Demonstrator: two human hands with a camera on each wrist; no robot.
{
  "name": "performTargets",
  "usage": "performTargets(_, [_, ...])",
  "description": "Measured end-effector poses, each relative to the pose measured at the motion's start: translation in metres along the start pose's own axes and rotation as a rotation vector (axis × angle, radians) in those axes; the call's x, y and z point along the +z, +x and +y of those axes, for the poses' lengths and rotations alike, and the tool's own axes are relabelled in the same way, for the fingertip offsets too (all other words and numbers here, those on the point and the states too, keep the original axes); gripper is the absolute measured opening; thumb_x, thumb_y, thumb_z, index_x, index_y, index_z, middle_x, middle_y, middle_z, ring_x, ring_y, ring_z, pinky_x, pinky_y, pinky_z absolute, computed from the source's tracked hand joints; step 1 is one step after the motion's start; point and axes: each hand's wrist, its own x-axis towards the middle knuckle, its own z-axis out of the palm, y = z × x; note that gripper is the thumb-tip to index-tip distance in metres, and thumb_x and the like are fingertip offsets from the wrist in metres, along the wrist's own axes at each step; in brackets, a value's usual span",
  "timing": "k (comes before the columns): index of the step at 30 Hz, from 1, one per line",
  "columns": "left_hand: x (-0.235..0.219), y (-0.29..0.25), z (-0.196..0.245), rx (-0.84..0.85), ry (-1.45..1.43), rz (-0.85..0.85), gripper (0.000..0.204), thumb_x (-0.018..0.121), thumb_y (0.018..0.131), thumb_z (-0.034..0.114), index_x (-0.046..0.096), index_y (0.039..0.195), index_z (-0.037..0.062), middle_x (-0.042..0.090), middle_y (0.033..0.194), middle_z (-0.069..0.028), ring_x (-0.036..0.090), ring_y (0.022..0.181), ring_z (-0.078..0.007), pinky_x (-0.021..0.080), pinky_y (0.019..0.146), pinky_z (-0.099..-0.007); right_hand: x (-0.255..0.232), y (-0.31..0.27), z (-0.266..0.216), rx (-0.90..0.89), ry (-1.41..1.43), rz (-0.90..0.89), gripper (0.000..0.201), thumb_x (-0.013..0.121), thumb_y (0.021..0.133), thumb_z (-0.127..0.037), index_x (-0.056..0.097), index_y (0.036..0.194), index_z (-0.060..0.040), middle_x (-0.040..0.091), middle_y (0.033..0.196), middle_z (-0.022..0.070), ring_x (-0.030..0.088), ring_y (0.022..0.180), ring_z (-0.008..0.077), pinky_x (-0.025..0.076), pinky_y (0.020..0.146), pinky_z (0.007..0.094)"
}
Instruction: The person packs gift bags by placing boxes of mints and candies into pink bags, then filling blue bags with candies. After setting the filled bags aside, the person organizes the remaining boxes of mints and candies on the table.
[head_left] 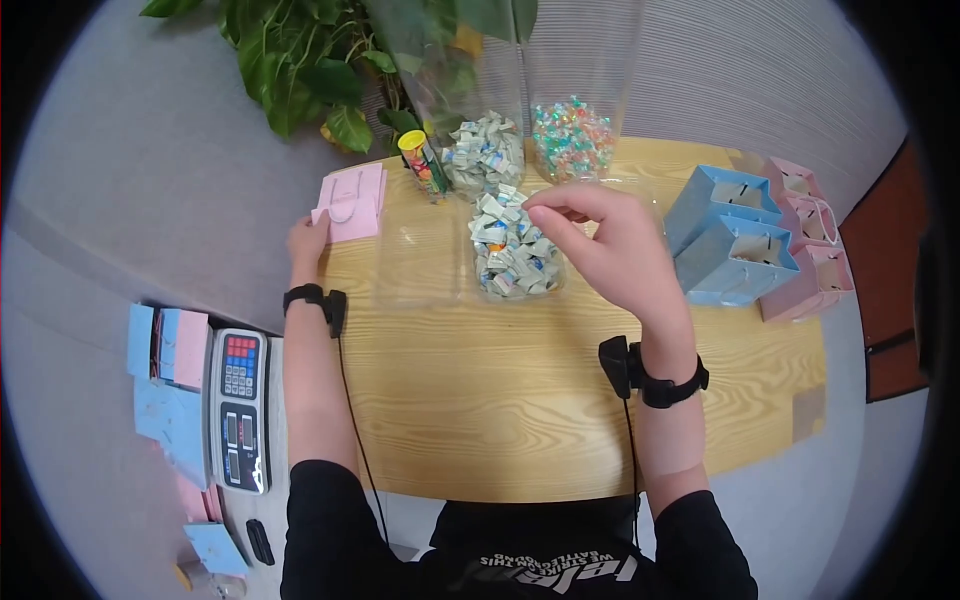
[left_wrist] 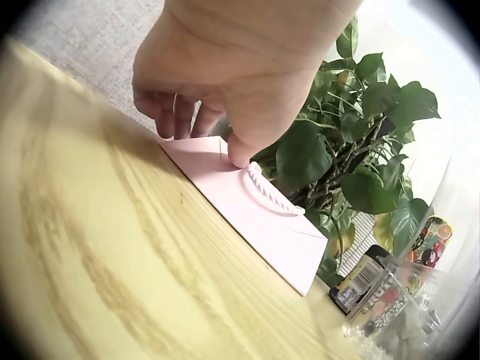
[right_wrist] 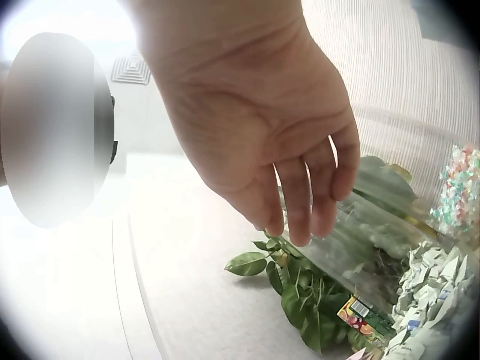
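At the table's left edge lies a flat pink paper gift bag [head_left: 360, 222] with a white rope handle. My left hand [head_left: 308, 240] pinches its near left corner. In the left wrist view the thumb presses on the pink bag [left_wrist: 259, 225] and the other fingers curl beyond its edge. My right hand [head_left: 622, 245] hovers over a clear tub of wrapped white candies [head_left: 515, 255], its fingers loosely bent. Nothing shows between the fingers of the right hand [right_wrist: 277, 142] in the right wrist view. Left of the candies sits a clear plastic tub [head_left: 420, 265].
Tall clear containers of white candies [head_left: 485, 150] and colourful candies [head_left: 572, 138] stand at the back, beside a yellow-lidded can [head_left: 422, 165]. Blue bags [head_left: 735, 250] and pink bags [head_left: 815, 280] stand upright at right. A scale [head_left: 240, 410] is at lower left, leafy plant [head_left: 320, 80] behind.
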Motion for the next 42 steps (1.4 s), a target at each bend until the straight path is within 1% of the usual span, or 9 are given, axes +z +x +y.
performTargets(4, [0.006,0.016,-0.028,-0.047,-0.279,0.136,0.077,0.061,0.082,0.053,0.052,0.126,-0.0087,0.056,0.126,-0.0275,0.054,0.118,-0.0353,0.043,0.098,-0.0408,0.001,-0.001,0.003,-0.016,-0.065,-0.010,0.018,0.066,0.086,-0.017,0.070,0.096,-0.0019,0.071,0.087,0.0103,0.066,0.077,0.0171,0.050,0.070,0.0288])
performTargets(7, [-0.014,0.006,-0.018,0.008,-0.387,0.243,0.073,0.065,0.084,0.048,0.049,0.127,-0.0081,0.059,0.112,-0.0191,0.056,0.101,-0.0241,0.046,0.087,-0.0347,0.002,-0.002,0.004,-0.087,-0.049,0.039,0.018,0.062,0.085,-0.021,0.070,0.091,-0.0064,0.068,0.081,0.0124,0.065,0.074,0.0298,0.050,0.066,0.0380])
performTargets(11, [-0.038,-0.052,0.052,0.235,-0.545,0.315,0.059,0.068,0.086,0.031,0.048,0.128,-0.0039,0.054,0.100,-0.0063,0.051,0.083,-0.0127,0.045,0.075,-0.0280,-0.007,-0.009,-0.003,-0.127,-0.076,0.098,0.018,0.062,0.084,-0.022,0.070,0.093,-0.0090,0.068,0.084,0.0114,0.064,0.080,0.0303,0.050,0.069,0.0389])
performTargets(14, [-0.060,-0.106,0.108,0.374,-0.675,0.082,0.051,0.067,0.087,0.020,0.047,0.129,0.0002,0.052,0.102,-0.0031,0.051,0.084,-0.0114,0.044,0.075,-0.0259,-0.028,-0.023,0.004,-0.256,-0.261,0.285,0.018,0.063,0.083,-0.022,0.069,0.094,-0.0081,0.066,0.091,0.0121,0.063,0.088,0.0312,0.050,0.074,0.0392])
performTargets(20, [-0.098,-0.202,0.185,0.687,-0.556,-0.132,0.044,0.068,0.084,0.014,0.052,0.124,0.0042,0.056,0.102,-0.0039,0.052,0.090,-0.0129,0.041,0.077,-0.0255,-0.122,-0.083,0.029,-0.071,-0.835,0.474,0.030,0.073,0.077,-0.023,0.067,0.103,-0.0109,0.064,0.102,0.0088,0.057,0.100,0.0289,0.044,0.087,0.0413])
performTargets(29, [-0.049,-0.310,0.260,1.217,-0.363,-0.391,0.038,0.069,0.081,0.017,0.059,0.117,0.0072,0.058,0.115,-0.0142,0.056,0.105,-0.0300,0.044,0.093,-0.0364,-0.144,-0.145,0.058,0.060,-1.041,0.125,0.024,0.064,0.079,-0.006,0.068,0.101,-0.0133,0.063,0.100,0.0049,0.054,0.105,0.0246,0.030,0.102,0.0436])
performTargets(33, [-0.036,-0.359,0.283,1.199,-0.327,-0.542,0.040,0.069,0.081,0.014,0.058,0.119,0.0106,0.053,0.124,-0.0141,0.055,0.109,-0.0312,0.044,0.094,-0.0381,-0.139,-0.170,0.041,-0.033,-1.040,0.063,0.031,0.056,0.076,0.005,0.070,0.096,-0.0147,0.064,0.093,0.0014,0.055,0.094,0.0225,0.033,0.098,0.0433])
performTargets(38, [-0.015,-0.385,0.294,1.560,-0.264,-0.432,0.046,0.070,0.078,0.014,0.056,0.121,0.0142,0.044,0.135,-0.0101,0.054,0.110,-0.0295,0.046,0.091,-0.0395,-0.125,-0.199,0.014,-0.130,-0.943,0.045,0.031,0.056,0.073,0.006,0.071,0.091,-0.0153,0.063,0.089,0.0012,0.055,0.091,0.0214,0.033,0.099,0.0431])
performTargets(42, [-0.015,-0.387,0.289,1.538,-0.230,-0.525,0.036,0.072,0.077,0.019,0.058,0.110,0.0109,0.052,0.129,-0.0078,0.056,0.103,-0.0283,0.048,0.085,-0.0387,-0.121,-0.206,-0.002,-0.149,-0.911,-0.038,0.024,0.062,0.074,0.002,0.069,0.090,-0.0144,0.062,0.088,0.0006,0.056,0.093,0.0207,0.033,0.099,0.0438])
